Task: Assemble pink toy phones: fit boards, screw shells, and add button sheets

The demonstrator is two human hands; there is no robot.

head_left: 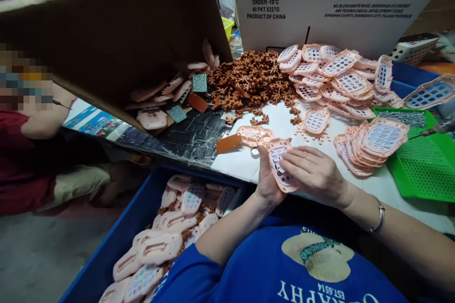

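Here, my left fingers (263, 162) grip the shell (283, 177) at the bench's (232, 166) near edge; my right fingers (301, 163) touch its keys (278, 153), pinching or not I can't tell. Probably light, stiff: hold the rim.

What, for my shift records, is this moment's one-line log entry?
left hand: holding pink shell | right hand: at shell's front | nearby: orange board, brown pieces

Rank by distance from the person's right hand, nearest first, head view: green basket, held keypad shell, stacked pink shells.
From the right hand:
1. Held keypad shell: under its fingers, on its left side.
2. Stacked pink shells: on the table to its right.
3. Green basket: farther right, past the stack.
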